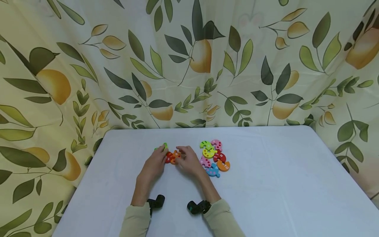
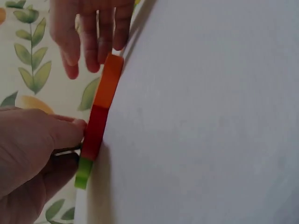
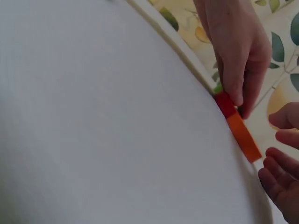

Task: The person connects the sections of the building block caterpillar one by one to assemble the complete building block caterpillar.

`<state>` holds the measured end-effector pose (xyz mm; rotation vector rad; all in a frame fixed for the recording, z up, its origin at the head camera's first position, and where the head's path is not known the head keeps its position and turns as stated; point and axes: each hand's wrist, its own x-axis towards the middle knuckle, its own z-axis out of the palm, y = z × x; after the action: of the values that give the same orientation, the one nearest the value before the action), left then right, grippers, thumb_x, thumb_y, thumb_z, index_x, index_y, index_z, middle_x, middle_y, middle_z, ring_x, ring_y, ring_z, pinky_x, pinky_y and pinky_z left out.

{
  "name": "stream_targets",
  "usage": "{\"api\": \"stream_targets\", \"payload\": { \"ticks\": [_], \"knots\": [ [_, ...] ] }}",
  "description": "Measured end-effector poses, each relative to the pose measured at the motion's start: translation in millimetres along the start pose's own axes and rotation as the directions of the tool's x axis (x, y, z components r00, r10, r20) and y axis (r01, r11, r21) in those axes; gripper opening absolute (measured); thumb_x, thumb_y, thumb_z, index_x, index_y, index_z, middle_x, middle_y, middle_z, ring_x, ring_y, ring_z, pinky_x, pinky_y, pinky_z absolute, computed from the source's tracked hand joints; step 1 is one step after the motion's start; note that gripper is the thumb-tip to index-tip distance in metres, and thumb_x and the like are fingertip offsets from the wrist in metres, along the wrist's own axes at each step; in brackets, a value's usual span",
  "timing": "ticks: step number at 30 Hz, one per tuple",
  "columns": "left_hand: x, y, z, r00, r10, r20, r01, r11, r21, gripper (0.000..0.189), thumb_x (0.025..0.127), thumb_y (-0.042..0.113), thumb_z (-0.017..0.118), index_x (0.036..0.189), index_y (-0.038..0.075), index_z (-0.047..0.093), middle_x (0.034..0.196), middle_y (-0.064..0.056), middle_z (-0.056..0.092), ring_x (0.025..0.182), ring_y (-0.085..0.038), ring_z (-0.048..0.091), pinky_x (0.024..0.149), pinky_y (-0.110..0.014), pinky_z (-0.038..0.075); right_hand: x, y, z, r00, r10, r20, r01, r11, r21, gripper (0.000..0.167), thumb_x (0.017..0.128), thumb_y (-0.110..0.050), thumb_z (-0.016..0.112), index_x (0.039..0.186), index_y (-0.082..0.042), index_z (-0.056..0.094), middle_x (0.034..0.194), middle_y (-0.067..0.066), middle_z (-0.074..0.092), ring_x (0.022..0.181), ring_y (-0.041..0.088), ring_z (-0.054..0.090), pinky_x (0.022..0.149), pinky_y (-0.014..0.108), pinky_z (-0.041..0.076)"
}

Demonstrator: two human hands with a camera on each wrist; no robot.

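On the white table, a red numbered puzzle piece (image 1: 168, 158) joins an orange puzzle piece (image 1: 175, 158) and a green piece (image 1: 165, 144) in a short row. The left hand (image 1: 153, 163) pinches the red piece (image 2: 96, 133) at its edges and hides most of the green one. Beside the far end of the orange piece (image 3: 244, 140) hovers the right hand (image 1: 190, 161), its fingers loosely bent with nothing between them. A small gap shows between its fingertips and the orange piece in the right wrist view.
Right of the hands lies a cluster of animal-shaped number pieces: a yellow one (image 1: 209, 152), a blue one (image 1: 213, 170), an orange one (image 1: 223, 165), a red one (image 1: 219, 156), and pink and lime ones. A leaf-patterned curtain (image 1: 183, 98) hangs behind the table (image 1: 266, 184).
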<state>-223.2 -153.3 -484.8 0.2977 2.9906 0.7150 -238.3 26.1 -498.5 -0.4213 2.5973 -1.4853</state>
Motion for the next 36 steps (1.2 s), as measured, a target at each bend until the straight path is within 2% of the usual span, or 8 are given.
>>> {"api": "stream_targets", "payload": {
  "ticks": [5,9,13,19,28,36],
  "knots": [
    [-1.7,10.0,2.6,0.999,-0.032,0.004,0.032,0.998,0.049,0.058,0.098,0.033,0.056,0.145,0.002,0.042,0.157,-0.015,0.033,0.147,-0.03,0.031,0.116,-0.047,0.034,0.0,-3.8,-16.3,0.998,-0.024,-0.061,0.027,0.999,0.047,0.043,0.093,-0.017,0.061,0.135,-0.009,0.054,0.126,0.012,0.057,0.117,0.025,0.055,0.098,0.042,0.052],
    [-0.5,15.4,5.7,0.997,-0.071,-0.003,0.071,0.997,0.031,0.072,0.091,0.042,0.063,0.146,0.0,0.04,0.157,-0.017,0.033,0.147,-0.032,0.029,0.116,-0.049,0.034,-0.7,-6.0,-32.1,0.995,-0.017,-0.102,0.024,0.997,0.076,0.042,0.094,-0.016,0.06,0.135,-0.007,0.055,0.127,0.015,0.057,0.117,0.027,0.055,0.098,0.044,0.052],
    [0.8,19.2,6.2,0.995,-0.103,-0.02,0.103,0.995,0.011,0.077,0.088,0.044,0.066,0.145,-0.001,0.041,0.156,-0.018,0.033,0.147,-0.032,0.028,0.115,-0.05,0.034,-2.5,-3.8,-45.4,0.994,-0.01,-0.108,0.019,0.996,0.082,0.042,0.094,-0.016,0.061,0.135,-0.007,0.055,0.127,0.015,0.057,0.117,0.026,0.056,0.099,0.044,0.052],
    [3.4,19.1,4.9,0.993,-0.113,-0.041,0.112,0.994,-0.017,0.076,0.087,0.044,0.069,0.143,0.0,0.045,0.155,-0.017,0.036,0.147,-0.033,0.029,0.113,-0.053,0.036,-5.8,3.0,-61.4,0.995,-0.005,-0.095,0.013,0.997,0.079,0.042,0.094,-0.013,0.06,0.135,-0.005,0.054,0.129,0.018,0.057,0.119,0.03,0.055,0.1,0.046,0.05],
    [0.7,16.2,5.7,0.992,-0.122,-0.027,0.12,0.991,-0.062,0.076,0.087,0.041,0.07,0.144,0.0,0.043,0.156,-0.016,0.034,0.148,-0.031,0.027,0.116,-0.051,0.033,-19.6,7.4,-87.4,0.997,-0.045,-0.06,0.047,0.999,0.025,0.045,0.094,-0.008,0.054,0.138,-0.003,0.05,0.132,0.019,0.056,0.121,0.032,0.054,0.101,0.048,0.049],
    [-0.8,13.5,4.3,0.995,-0.097,0.008,0.097,0.99,-0.097,0.077,0.087,0.038,0.07,0.148,0.003,0.039,0.159,-0.012,0.03,0.149,-0.03,0.024,0.118,-0.05,0.029,-31.6,19.1,-107.5,1.0,-0.008,0.009,0.008,1.0,-0.016,0.046,0.094,-0.006,0.054,0.139,-0.002,0.048,0.133,0.02,0.055,0.12,0.035,0.056,0.102,0.051,0.048]
  ]
}}
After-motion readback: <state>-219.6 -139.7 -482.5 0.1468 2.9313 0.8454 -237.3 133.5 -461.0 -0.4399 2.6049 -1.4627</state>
